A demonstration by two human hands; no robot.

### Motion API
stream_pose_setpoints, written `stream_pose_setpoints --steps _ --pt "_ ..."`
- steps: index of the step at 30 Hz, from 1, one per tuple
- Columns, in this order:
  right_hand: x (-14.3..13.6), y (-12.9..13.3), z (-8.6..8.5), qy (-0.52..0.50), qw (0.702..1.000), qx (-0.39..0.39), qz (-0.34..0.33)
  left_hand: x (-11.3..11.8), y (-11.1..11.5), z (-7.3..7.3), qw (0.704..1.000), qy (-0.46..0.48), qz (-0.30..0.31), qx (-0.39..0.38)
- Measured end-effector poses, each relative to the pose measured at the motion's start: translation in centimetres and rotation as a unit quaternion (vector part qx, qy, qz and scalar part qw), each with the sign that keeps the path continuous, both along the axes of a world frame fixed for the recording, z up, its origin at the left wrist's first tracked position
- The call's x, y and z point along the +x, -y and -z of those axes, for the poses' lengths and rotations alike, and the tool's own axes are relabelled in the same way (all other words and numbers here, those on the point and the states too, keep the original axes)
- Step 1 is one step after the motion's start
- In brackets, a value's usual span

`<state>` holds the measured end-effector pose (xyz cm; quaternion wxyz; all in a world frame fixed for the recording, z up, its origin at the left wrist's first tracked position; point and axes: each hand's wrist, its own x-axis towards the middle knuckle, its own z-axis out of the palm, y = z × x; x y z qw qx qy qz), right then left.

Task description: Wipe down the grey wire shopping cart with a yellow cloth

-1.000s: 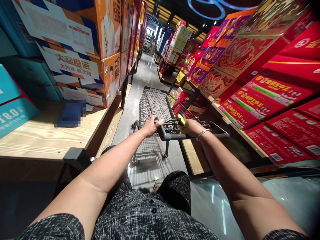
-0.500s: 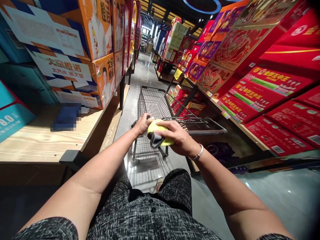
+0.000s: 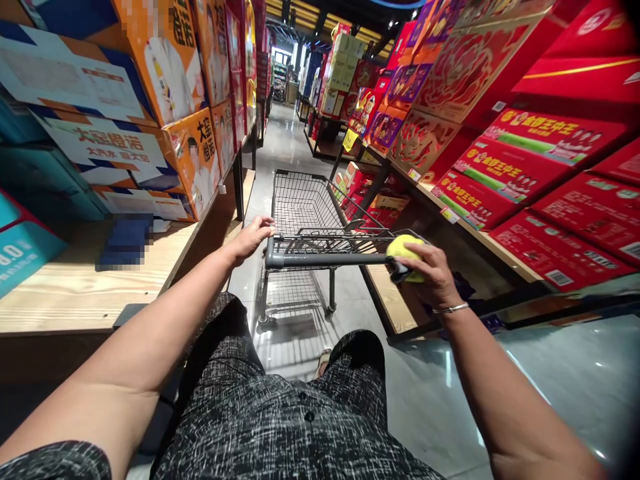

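Note:
A dark grey wire shopping cart [image 3: 307,200] stands in front of me, its handle bar [image 3: 330,260] crossing from left to right. My left hand [image 3: 250,240] holds the cart at the handle's left corner, fingertips hooked on the frame. At the right end of the bar, my right hand [image 3: 434,272] is closed on a bunched yellow cloth [image 3: 406,248] with a dark grey-black part underneath. The cloth presses against the bar and hides its right end. No goods show in the cart's basket.
Wooden shelves [image 3: 55,307] on the left carry orange and blue cartons [image 3: 185,167]. To the right, red gift boxes [image 3: 505,170] are stacked on a shelf. A dark blue item [image 3: 123,243], partly pixelated, lies on the left shelf. The tiled aisle [image 3: 287,133] runs ahead between them.
My right hand has carried the yellow cloth from near the left side of the handle to its right end. My left hand has shifted slightly left and up, staying at the handle's left corner.

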<state>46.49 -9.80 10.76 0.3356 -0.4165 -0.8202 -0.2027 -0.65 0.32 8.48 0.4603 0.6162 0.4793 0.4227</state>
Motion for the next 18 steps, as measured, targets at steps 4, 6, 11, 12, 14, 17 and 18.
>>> stream_pose_setpoints --steps 4,6,11,12,14,17,18 --pt "3.4 0.2 1.3 -0.074 0.989 0.020 0.124 0.1 3.7 -1.7 0.994 0.011 -0.083 0.070" --pt "1.8 0.4 2.6 -0.120 0.974 0.039 0.188 0.5 6.1 -2.5 0.986 -0.012 -0.074 0.150" --pt "-9.6 1.2 7.6 -0.202 0.944 0.083 0.246 1.9 9.3 -2.6 0.967 -0.054 0.040 0.245" --pt "-12.4 1.4 8.5 -0.197 0.951 0.097 0.219 2.2 9.3 -2.4 0.965 -0.050 0.043 0.255" --pt "-18.0 1.7 9.9 -0.182 0.962 0.120 0.162 2.5 8.9 -1.9 0.961 -0.043 0.042 0.270" --pt "-25.2 1.8 10.1 -0.122 0.982 0.137 0.037 2.5 8.3 -1.4 0.956 -0.051 0.046 0.287" --pt "-26.9 1.8 9.6 -0.102 0.985 0.137 0.007 2.5 8.1 -1.3 0.952 -0.059 0.051 0.295"
